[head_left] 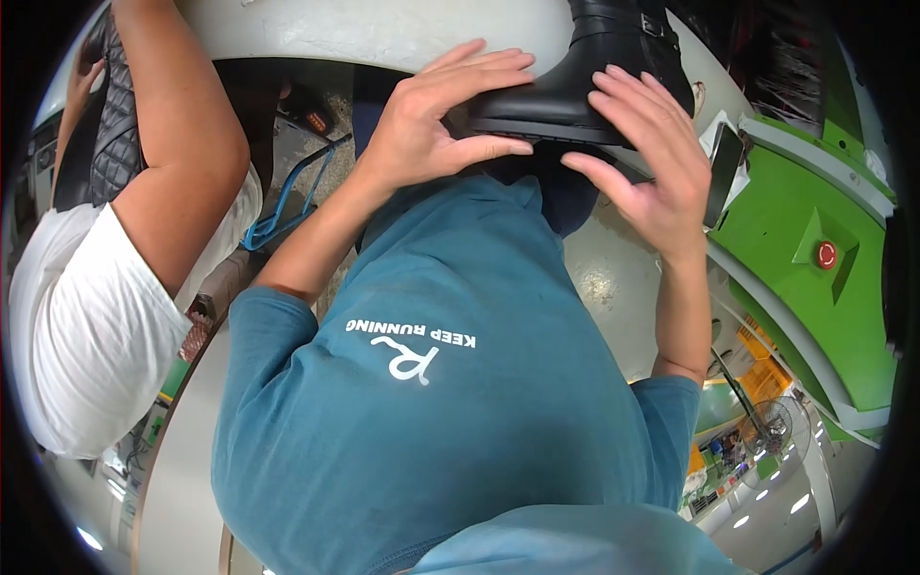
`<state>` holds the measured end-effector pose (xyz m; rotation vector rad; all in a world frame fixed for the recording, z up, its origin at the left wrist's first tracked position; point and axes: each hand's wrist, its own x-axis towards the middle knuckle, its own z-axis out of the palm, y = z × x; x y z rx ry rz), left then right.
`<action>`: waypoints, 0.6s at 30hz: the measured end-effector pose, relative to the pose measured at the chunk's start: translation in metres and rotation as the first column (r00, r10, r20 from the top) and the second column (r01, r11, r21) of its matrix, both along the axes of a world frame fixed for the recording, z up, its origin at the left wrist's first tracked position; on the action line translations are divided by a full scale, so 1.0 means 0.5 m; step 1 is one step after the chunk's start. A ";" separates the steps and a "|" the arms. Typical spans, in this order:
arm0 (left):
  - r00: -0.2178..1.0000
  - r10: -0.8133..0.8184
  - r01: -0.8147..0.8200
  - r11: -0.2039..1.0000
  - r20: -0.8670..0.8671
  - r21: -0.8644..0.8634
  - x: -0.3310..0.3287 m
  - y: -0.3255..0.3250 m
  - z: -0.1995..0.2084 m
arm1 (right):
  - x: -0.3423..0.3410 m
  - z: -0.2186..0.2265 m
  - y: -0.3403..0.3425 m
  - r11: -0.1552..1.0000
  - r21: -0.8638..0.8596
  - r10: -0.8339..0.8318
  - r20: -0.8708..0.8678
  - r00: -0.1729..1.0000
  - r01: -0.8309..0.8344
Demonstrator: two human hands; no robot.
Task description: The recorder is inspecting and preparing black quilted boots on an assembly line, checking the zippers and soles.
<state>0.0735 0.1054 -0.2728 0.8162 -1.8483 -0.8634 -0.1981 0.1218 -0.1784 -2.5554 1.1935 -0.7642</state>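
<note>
A black leather ankle boot point(546, 94) with a buckled strap sits at the near edge of the white table, its toe pointing left. My left hand point(446, 110) is at the toe, fingers stretched out over it and thumb held apart near the sole's edge. Along the boot's near right side lies my right hand point(656, 158), its fingers spread against the leather and the thumb pointing toward the left one. Both hands are open around the boot; whether the left fingertips press on it I cannot tell. My right fingers hide part of the boot's heel end.
The white table point(335, 29) curves across the top. At left, a co-worker's bare arm point(182, 125) reaches up beside a black quilted item point(120, 134). On the right stands a green machine point(767, 230) with a red button point(826, 254) and a dark phone-like slab point(725, 172).
</note>
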 end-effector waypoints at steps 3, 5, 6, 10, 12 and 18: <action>0.992 -0.057 0.063 0.997 -0.115 0.052 -0.011 0.003 0.010 | 0.014 -0.031 0.006 0.994 -0.108 0.007 0.069 0.998 0.000; 0.985 -0.067 0.076 0.996 -0.162 0.050 -0.019 0.002 0.006 | 0.014 -0.039 0.004 0.988 -0.151 0.043 0.099 0.994 -0.027; 0.981 -0.066 0.076 0.996 -0.180 0.051 -0.024 0.002 0.002 | 0.013 -0.042 0.002 0.989 -0.140 0.058 0.115 0.992 -0.042; 0.974 -0.054 0.070 0.995 -0.222 0.066 -0.039 -0.001 0.001 | 0.011 -0.045 -0.009 0.992 -0.109 0.083 0.177 0.981 -0.064; 0.976 -0.028 0.044 0.997 -0.216 0.068 -0.044 -0.001 0.006 | 0.013 -0.046 -0.014 0.992 -0.105 0.090 0.193 0.977 -0.070; 0.983 0.031 -0.015 0.996 -0.182 0.088 -0.051 0.005 0.024 | 0.007 -0.021 -0.032 0.994 -0.048 0.103 0.180 0.978 -0.096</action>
